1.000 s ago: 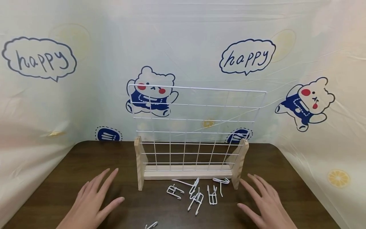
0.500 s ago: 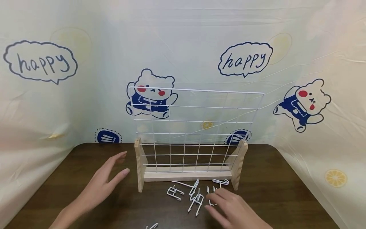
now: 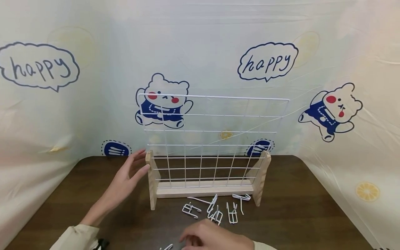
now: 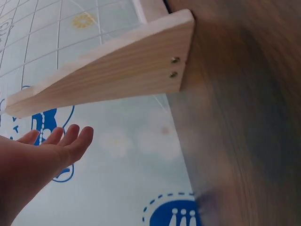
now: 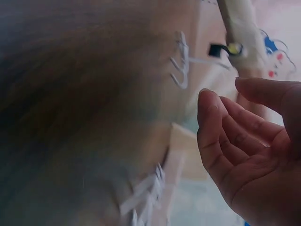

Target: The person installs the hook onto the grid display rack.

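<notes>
My left hand (image 3: 125, 178) reaches toward the upper end of the left wooden post (image 3: 151, 180) of a white wire grid rack (image 3: 201, 145). Its fingertips are right at the post in the head view, and the fingers are spread loosely. In the left wrist view, the hand (image 4: 51, 153) is below the wooden side piece (image 4: 122, 66). My right hand (image 3: 215, 238) hovers low over the near table, fingers bent, nothing between them. Close to its fingertips lies a white wire hook (image 3: 167, 247), partly out of frame; the right wrist view shows this hook (image 5: 182, 63) beyond the thumb and forefinger.
Several more white wire hooks (image 3: 232, 212) lie in front of the rack's wooden base bar (image 3: 204, 191), on a dark brown table (image 3: 297, 201). A patterned cloth (image 3: 212, 41) hangs behind and at both sides.
My left hand has moved up and right to the rack's left post. My right hand has swept left from the right side, past the group of hooks, toward the single near hook.
</notes>
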